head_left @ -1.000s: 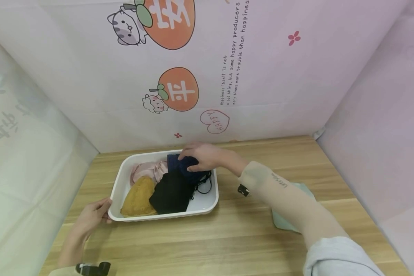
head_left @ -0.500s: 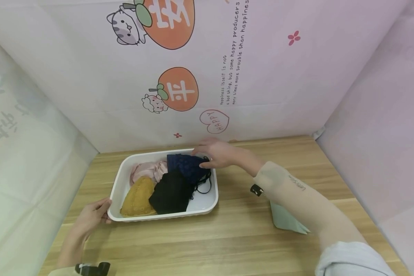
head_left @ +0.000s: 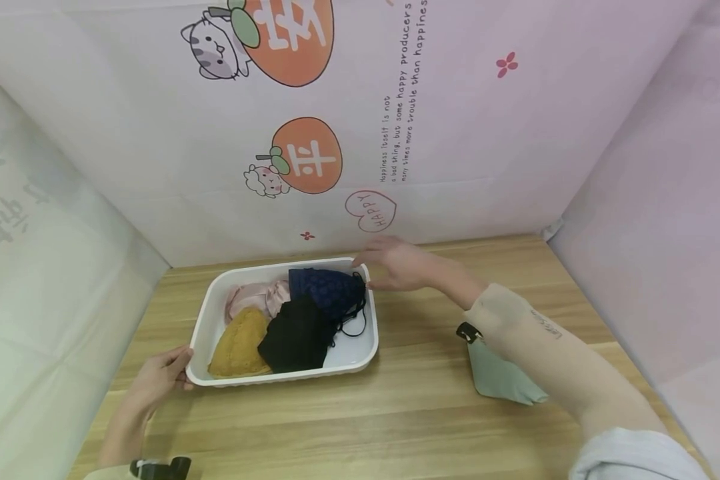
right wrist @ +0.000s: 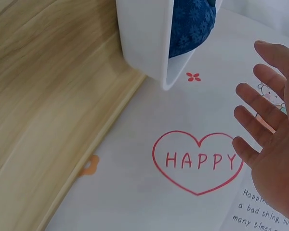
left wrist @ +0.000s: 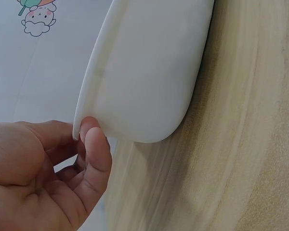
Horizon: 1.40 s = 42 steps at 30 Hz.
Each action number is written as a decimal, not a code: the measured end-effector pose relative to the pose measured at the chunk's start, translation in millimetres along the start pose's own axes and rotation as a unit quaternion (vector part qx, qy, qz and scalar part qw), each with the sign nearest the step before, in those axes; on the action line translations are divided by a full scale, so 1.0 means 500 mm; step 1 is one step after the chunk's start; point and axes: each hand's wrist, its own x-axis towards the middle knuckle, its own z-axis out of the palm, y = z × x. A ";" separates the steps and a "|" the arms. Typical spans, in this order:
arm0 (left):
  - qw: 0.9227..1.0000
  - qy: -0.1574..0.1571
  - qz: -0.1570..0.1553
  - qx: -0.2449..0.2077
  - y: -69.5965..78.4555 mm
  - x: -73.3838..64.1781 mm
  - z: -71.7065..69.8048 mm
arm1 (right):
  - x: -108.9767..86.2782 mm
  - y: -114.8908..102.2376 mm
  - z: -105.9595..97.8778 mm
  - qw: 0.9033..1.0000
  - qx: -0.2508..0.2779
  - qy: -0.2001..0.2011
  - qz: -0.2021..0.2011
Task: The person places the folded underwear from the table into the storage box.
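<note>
My left hand (head_left: 156, 379) pinches the front left corner of a white plastic tray (head_left: 282, 378), thumb on the rim. In the left wrist view, curled fingers of the left hand (left wrist: 48, 168) sit under that rim. Folded garments, cup-shaped like bras, lie in the tray: mustard yellow (head_left: 240, 347), black (head_left: 300, 337), pale pink (head_left: 249, 299), and floral navy (head_left: 330, 290) with black straps. My right hand (head_left: 399, 265) hovers at the back right corner of the tray, fingers spread and holding nothing. The right wrist view shows the right hand's palm (right wrist: 279, 159) apart from the tray.
A folded pale green cloth (head_left: 501, 377) lies on the wooden table (head_left: 396, 413) at the right, partly under the right forearm in view. A printed white sheet (head_left: 456, 133) stands behind the table, with more sheets on both sides.
My right hand has moved right, from over the navy garment to the tray's back right corner, uncovering that garment. The left hand stays on the tray's corner.
</note>
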 end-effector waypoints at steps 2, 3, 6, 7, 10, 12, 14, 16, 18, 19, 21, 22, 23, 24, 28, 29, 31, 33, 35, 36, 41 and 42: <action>1.000 -0.002 0.000 -0.001 -0.001 0.000 -0.001 | -0.008 0.002 -0.002 1.000 -0.001 0.004 -0.001; 1.000 -0.002 -0.001 -0.001 -0.001 0.000 -0.001 | -0.013 0.003 -0.003 1.000 0.000 0.007 -0.001; 1.000 -0.005 -0.001 0.000 -0.002 0.000 -0.002 | -0.025 0.007 -0.006 1.000 0.002 0.011 0.002; 1.000 -0.004 -0.001 -0.001 -0.002 0.001 -0.002 | -0.029 0.008 -0.007 1.000 0.002 0.012 0.004; 1.000 -0.003 -0.001 -0.002 -0.002 0.002 -0.002 | -0.040 0.014 -0.009 1.000 0.003 0.013 0.011; 1.000 -0.003 -0.002 -0.004 -0.002 0.003 -0.002 | -0.046 0.018 -0.008 1.000 0.003 0.010 0.016; 1.000 -0.003 -0.003 -0.004 -0.003 0.004 -0.002 | -0.052 0.023 -0.007 1.000 0.000 0.009 0.019; 1.000 -0.005 -0.004 -0.004 -0.003 0.004 -0.001 | -0.057 0.028 -0.006 1.000 0.000 0.012 0.018; 1.000 -0.006 -0.004 -0.004 -0.004 0.004 -0.001 | -0.064 0.033 -0.006 1.000 -0.003 0.015 0.018; 1.000 -0.006 -0.003 -0.003 -0.004 0.004 -0.001 | -0.068 0.036 -0.006 1.000 -0.004 0.017 0.020; 1.000 -0.005 0.000 -0.001 -0.003 0.003 -0.001 | -0.078 0.041 -0.007 1.000 -0.006 0.017 0.025; 1.000 -0.005 0.001 -0.001 -0.003 0.003 -0.001 | -0.083 0.044 -0.008 0.999 -0.007 0.017 0.028; 1.000 -0.005 0.003 -0.001 -0.002 0.002 -0.001 | -0.089 0.046 -0.009 0.999 -0.005 0.016 0.033; 1.000 -0.005 0.004 -0.001 -0.002 0.002 -0.002 | -0.095 0.048 -0.011 0.999 -0.002 0.016 0.036; 1.000 -0.003 0.007 -0.002 0.000 0.001 -0.004 | -0.119 0.056 -0.015 0.999 0.004 0.012 0.052; 1.000 -0.003 0.007 -0.002 0.000 0.002 -0.004 | -0.125 0.058 -0.016 0.998 0.004 0.011 0.056; 1.000 -0.001 0.005 -0.001 0.000 0.002 -0.004 | -0.136 0.062 -0.017 0.998 0.000 0.010 0.061; 1.000 -0.003 0.003 0.002 0.001 0.002 -0.004 | -0.146 0.065 -0.017 0.998 -0.002 0.012 0.065; 1.000 -0.002 0.001 0.003 0.000 0.002 -0.004 | -0.158 0.068 -0.017 0.997 -0.002 0.015 0.070; 1.000 -0.003 0.000 0.004 0.000 0.002 -0.004 | -0.163 0.069 -0.017 0.997 -0.001 0.017 0.070; 1.000 -0.004 -0.001 0.004 0.000 0.001 -0.003 | -0.193 0.073 -0.021 0.996 -0.003 0.022 0.083; 1.000 -0.004 0.000 0.003 0.000 0.001 -0.003 | -0.199 0.074 -0.023 0.996 -0.003 0.023 0.084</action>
